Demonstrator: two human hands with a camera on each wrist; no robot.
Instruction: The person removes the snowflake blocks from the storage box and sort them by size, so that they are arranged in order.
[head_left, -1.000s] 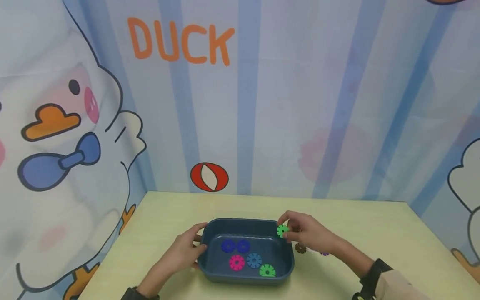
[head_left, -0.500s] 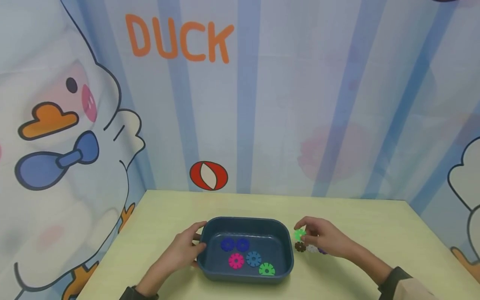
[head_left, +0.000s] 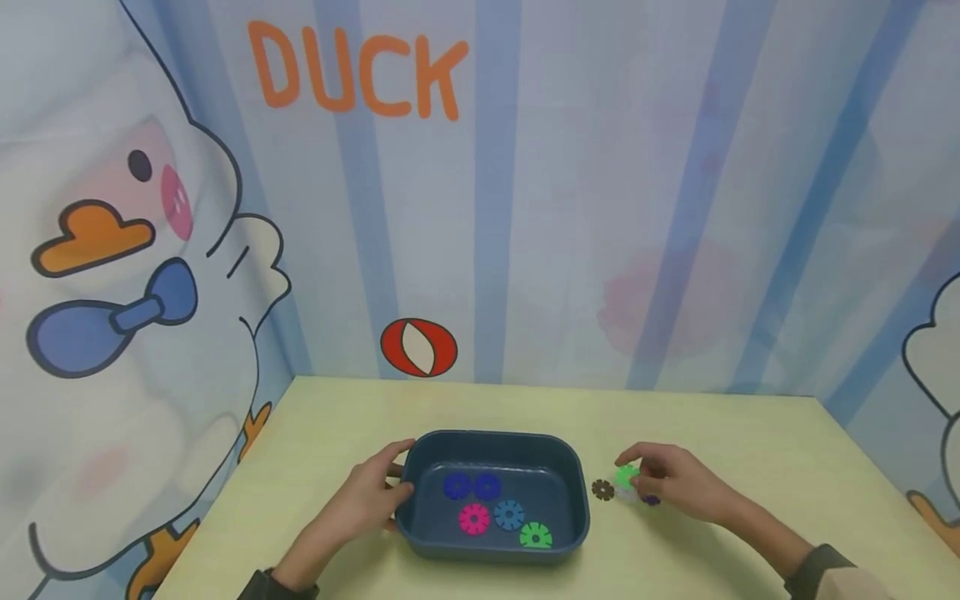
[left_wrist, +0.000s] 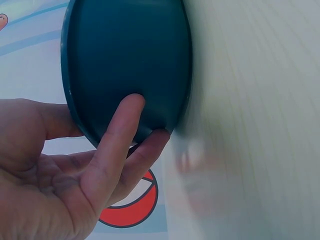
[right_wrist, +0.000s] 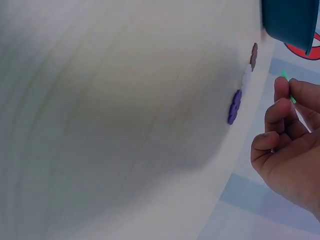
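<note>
My left hand (head_left: 372,496) grips the left end of a dark blue rectangular basin (head_left: 491,557), its fingers against the outer wall (left_wrist: 125,55) in the left wrist view. Inside the basin lie several notched plastic discs: two dark blue discs (head_left: 472,486), a pink disc (head_left: 474,518), a lighter blue disc (head_left: 509,515) and a green disc (head_left: 536,535). To the basin's right, my right hand (head_left: 675,479) pinches another green notched disc (head_left: 626,476) between thumb and forefinger. That disc appears edge-on in the right wrist view, above the table.
On the table (head_left: 375,408) right of the basin, a brown disc (head_left: 602,490), a white disc (right_wrist: 247,77) and a purple disc (right_wrist: 234,107) lie in a row below my right hand. A curtain with duck drawings (head_left: 555,208) closes off the table's far edge.
My right hand has moved right with the green disc, from over the basin's right rim to above the loose discs. My left hand keeps its grip on the basin.
</note>
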